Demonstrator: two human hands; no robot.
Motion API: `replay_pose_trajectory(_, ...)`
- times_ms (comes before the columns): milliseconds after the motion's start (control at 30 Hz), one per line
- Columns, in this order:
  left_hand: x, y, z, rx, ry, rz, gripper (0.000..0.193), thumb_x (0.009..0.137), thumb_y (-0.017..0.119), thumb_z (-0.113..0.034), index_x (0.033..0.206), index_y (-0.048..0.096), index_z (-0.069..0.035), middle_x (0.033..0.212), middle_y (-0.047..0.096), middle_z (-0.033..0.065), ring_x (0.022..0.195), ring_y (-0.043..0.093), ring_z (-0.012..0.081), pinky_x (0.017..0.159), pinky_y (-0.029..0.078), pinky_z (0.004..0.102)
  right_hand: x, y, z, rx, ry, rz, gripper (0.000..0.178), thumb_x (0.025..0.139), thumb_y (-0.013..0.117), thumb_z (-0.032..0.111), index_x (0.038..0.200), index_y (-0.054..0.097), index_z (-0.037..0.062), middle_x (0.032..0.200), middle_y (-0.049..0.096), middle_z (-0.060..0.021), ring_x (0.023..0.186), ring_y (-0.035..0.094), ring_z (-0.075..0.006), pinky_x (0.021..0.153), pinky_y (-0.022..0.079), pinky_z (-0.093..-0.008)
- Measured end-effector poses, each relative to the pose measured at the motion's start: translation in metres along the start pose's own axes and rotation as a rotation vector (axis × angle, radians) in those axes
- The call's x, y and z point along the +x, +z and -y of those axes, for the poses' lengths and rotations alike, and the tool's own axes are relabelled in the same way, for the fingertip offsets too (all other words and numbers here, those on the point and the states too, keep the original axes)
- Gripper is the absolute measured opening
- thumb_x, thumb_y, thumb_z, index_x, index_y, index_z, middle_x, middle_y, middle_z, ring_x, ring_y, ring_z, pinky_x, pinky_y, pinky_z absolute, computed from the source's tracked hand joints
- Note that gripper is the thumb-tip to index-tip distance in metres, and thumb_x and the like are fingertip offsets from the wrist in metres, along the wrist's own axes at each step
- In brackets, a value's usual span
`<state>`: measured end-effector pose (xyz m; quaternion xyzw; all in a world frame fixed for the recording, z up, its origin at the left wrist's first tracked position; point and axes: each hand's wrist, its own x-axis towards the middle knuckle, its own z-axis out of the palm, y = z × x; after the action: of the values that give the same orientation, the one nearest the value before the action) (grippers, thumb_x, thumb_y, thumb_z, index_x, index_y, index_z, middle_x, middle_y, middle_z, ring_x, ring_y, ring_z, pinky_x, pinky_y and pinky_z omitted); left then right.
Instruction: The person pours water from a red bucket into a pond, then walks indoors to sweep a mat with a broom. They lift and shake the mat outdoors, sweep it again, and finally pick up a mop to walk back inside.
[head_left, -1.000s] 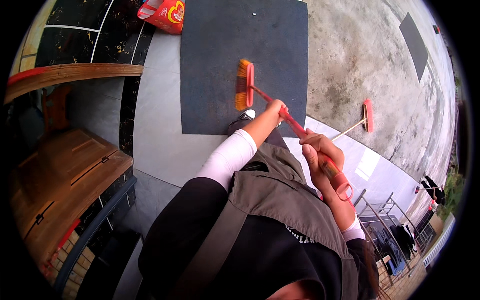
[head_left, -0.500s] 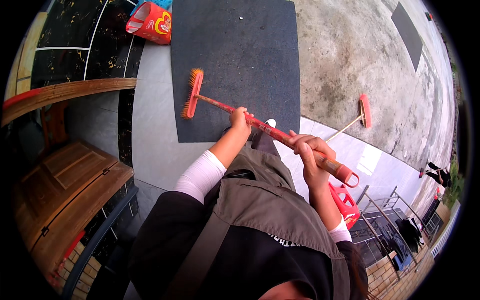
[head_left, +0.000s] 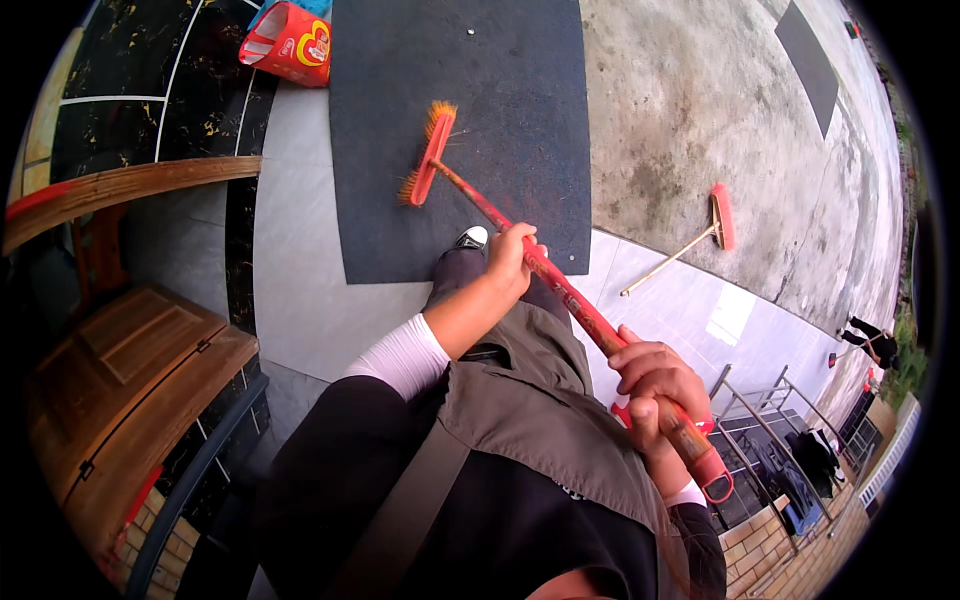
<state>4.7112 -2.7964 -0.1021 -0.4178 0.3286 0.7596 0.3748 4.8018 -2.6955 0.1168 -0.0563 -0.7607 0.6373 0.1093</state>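
A red-handled push broom (head_left: 572, 295) slants across in front of me, its red head and orange bristles on the dark mat (head_left: 530, 90). My left hand (head_left: 513, 258) is wrapped round the handle about midway along. Closer to the capped end with its hanging loop, my right hand (head_left: 662, 385) grips the same handle with curled fingers. One of my shoes (head_left: 472, 237) rests on the mat's near edge. A few thin strands lie beside the broom head.
Another red broom (head_left: 724, 218) lies on the concrete to the right. A red bag (head_left: 290, 47) stands at the mat's far left corner. Wooden panels (head_left: 120, 360) are at the left. Metal railings (head_left: 775, 430) stand at the right, and a distant person (head_left: 872, 342) is at the far right.
The broom head has swung right and a little farther away across the mat. Both hands have shifted right with the handle, the right one also nearer to me.
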Motion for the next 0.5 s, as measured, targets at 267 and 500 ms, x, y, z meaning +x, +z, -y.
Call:
replay_pose_trajectory(267, 0.082, -0.095, 0.023, 0.150, 0.044, -0.374, 0.016, 0.061, 0.045, -0.002, 0.053, 0.036, -0.010, 0.048, 0.037, 0.0029, 0.040, 0.038, 0.0146, 0.040, 0.038, 0.0249, -0.035, 0.020, -0.106, 0.187, 0.218, 0.082, 0.016, 0.068, 0.062, 0.002, 0.064, 0.047, 0.0009, 0.064, 0.052, -0.0081, 0.075, 0.055, -0.0216, 0.078, 0.041, -0.0351)
replay_pose_trajectory(500, 0.041, 0.112, 0.202, 0.242, -0.250, 0.379, 0.015, 0.064, 0.050, -0.009, 0.052, 0.042, -0.006, 0.046, 0.041, 0.0062, 0.042, 0.046, 0.0180, 0.038, 0.036, 0.0286, -0.078, -0.101, -0.006, -0.539, 0.032, -0.069, 0.024, 0.079, 0.050, 0.018, 0.066, 0.044, -0.0006, 0.064, 0.052, -0.0119, 0.074, 0.056, -0.0231, 0.080, 0.039, -0.0464)
